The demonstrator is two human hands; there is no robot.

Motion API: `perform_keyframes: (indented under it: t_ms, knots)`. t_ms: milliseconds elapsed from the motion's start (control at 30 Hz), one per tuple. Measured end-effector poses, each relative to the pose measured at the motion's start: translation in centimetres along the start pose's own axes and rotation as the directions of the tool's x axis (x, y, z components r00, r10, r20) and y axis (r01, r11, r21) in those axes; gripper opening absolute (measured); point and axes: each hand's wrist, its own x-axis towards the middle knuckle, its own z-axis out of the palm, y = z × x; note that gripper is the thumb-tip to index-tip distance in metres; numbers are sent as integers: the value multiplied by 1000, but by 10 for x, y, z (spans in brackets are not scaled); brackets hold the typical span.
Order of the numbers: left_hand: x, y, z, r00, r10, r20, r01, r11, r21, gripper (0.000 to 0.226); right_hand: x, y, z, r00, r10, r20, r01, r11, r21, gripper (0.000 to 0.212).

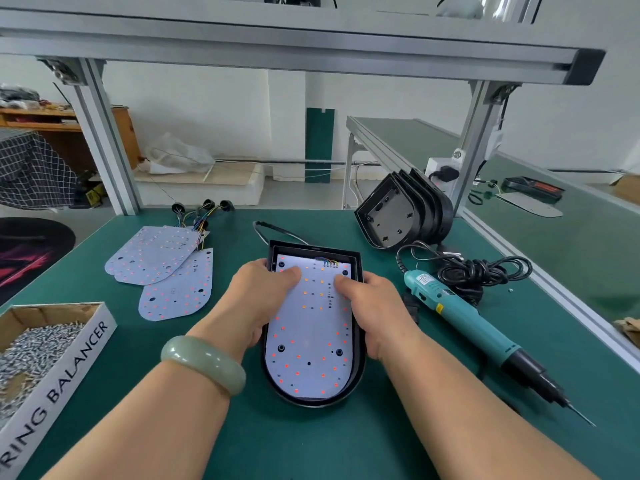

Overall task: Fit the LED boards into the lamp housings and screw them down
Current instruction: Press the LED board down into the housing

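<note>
The left hand (263, 292) and right hand (370, 306) clasp the housing (360, 344) by its sides, thumbs pressing the board (311, 337) lying inside it, where uneven pressure could leave it skewed, perhaps already unseated at the housing's near end, pinching the wires (330, 263).

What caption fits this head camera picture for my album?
Left hand and right hand hold a lamp housing, thumbs pressing its LED board down; screwdriver nearby.

LED board (311, 341) in lamp housing (358, 372), left hand (263, 296), right hand (375, 310) gripping it
</note>
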Motion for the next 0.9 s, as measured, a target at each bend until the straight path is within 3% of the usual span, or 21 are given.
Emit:
perform_keyframes:
  t_ms: [100, 233, 367, 500, 567, 667, 700, 833, 900]
  knots:
    - [-8, 1, -2, 997, -50, 61, 46, 997, 60, 6, 1, 2, -2, 998, 35, -50, -35, 999, -4, 11]
    - [-17, -3, -2, 987, -82, 137, 55, 981, 186, 47, 0, 4, -7, 997, 76, -27, -76, 997, -3, 9]
    - [-17, -4, 1, 992, -79, 100, 59, 981, 187, 48, -1, 4, -7, 994, 105, 0, -104, 987, -121, 19]
    - [-14, -10, 2, 991, -122, 59, 107, 972, 209, 31, 1, 5, -5, 990, 142, -22, -144, 979, -147, 12]
    - [-15, -10, 2, 993, -111, 34, 101, 971, 215, 33, 1, 6, -5, 997, 52, -55, -65, 959, -275, 17]
    - [-19, -8, 1, 992, -101, 76, 81, 970, 230, 44, -3, 8, -10, 989, -113, -95, 45, 846, -532, 74]
    - [-20, -8, 1, 993, -89, 83, 68, 971, 230, 41, -4, 9, -13, 986, -144, -79, 77, 829, -553, 81]
    - [-28, -6, -22, 1000, 16, -17, -9, 945, 327, 70, -4, 10, -22, 976, -214, -50, 149, 810, -568, 77]
    - [-32, -3, -47, 988, 132, -80, -93, 924, 370, 55, -6, -3, -31, 928, -356, -112, 227, 775, -589, 62]
